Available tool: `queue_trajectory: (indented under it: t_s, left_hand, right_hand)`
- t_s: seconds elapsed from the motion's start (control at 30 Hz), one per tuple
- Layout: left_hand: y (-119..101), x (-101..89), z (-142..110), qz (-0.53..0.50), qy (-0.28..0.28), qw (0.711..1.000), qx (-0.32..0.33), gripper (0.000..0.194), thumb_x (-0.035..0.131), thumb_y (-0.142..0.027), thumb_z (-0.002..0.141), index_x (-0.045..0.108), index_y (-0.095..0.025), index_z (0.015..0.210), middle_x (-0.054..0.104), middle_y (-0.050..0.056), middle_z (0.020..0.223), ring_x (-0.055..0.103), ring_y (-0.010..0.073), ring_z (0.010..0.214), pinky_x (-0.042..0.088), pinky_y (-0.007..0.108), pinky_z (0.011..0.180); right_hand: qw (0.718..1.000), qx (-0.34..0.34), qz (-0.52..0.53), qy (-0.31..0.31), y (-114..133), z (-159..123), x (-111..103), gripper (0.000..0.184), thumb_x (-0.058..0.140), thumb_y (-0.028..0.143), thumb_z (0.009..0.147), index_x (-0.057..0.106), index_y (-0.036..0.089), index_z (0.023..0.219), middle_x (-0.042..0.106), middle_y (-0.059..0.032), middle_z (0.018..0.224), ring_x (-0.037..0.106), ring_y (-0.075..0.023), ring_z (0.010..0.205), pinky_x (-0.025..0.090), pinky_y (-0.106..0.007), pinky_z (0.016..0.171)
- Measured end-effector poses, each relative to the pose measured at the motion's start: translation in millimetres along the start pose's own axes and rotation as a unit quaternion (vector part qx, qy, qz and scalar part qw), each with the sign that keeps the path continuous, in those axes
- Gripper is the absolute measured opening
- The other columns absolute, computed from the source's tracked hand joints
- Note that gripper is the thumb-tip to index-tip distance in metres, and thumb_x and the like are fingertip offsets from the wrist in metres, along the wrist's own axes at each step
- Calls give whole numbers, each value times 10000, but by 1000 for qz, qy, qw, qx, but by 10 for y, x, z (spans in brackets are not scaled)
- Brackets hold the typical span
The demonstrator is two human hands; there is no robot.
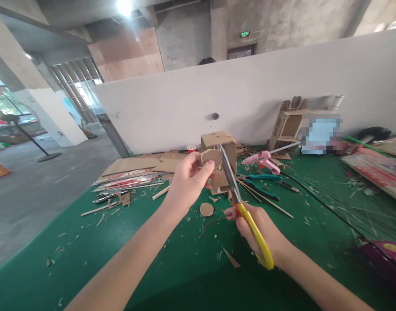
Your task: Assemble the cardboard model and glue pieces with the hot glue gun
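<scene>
My left hand [192, 176] pinches a round cardboard disc [210, 156] between thumb and fingers, above the middle of the table. In my right hand [259, 229] are yellow-handled scissors [229, 170], their blades pointing up and away beside the disc's right edge. Whether the blades touch the disc I cannot tell. Below the hands a second cardboard disc [206, 210] lies flat on the green tabletop [120, 259]. Just behind the held disc stands a cardboard box [222, 139], partly hidden by my left hand and the scissors.
Right of the box lie a pink glue gun [264, 162] with a black cord and teal-handled pliers [259, 185]. Cardboard sheets [129, 166] and metal scissors [110, 195] lie left. A cardboard structure [287, 125] stands at back right, before a white partition [168, 112]. Scraps litter the table.
</scene>
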State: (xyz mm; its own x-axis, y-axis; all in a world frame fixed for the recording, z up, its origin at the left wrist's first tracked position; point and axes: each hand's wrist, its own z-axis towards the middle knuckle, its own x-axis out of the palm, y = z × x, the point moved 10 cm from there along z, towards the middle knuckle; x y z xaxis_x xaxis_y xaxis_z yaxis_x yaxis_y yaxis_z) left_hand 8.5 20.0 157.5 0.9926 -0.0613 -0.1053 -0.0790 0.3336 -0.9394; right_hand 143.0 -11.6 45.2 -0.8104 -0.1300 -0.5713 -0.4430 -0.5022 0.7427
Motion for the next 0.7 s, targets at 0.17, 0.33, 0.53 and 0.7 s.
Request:
queue_trajectory:
  t_s: [0.17,0.33,0.53,0.7]
  left_hand:
    - [0,-24,3,15,-8,1000,5,174,596,-333,826,520,-177,820,598,25,766,605,129,687,490,209,505]
    - [-2,-17,-6,46,-2,999,10,183,595,-355,828,541,-180,816,610,31,738,613,138,693,484,217,523]
    - [-14,-3,-14,34,-3,999,17,186,597,-353,831,532,-181,802,607,24,728,622,136,693,475,217,531]
    - [-7,5,-14,33,-2,999,19,188,601,-353,836,537,-179,805,611,18,732,624,126,687,472,211,538]
  right_hand:
    - [1000,-23,8,-6,43,-11,-13,409,363,532,909,548,168,941,662,-106,929,630,-192,731,484,-298,613]
    - [1000,0,-2,-3,19,3,-6,402,341,502,927,565,169,934,659,-96,903,628,-182,704,476,-282,577]
    - [1000,-2,-31,-3,84,8,-34,403,328,493,925,562,165,916,662,-86,868,610,-168,629,468,-289,567]
    - [999,-10,-39,-5,81,7,-39,417,319,503,929,567,168,899,673,-94,888,626,-181,673,475,-302,612]
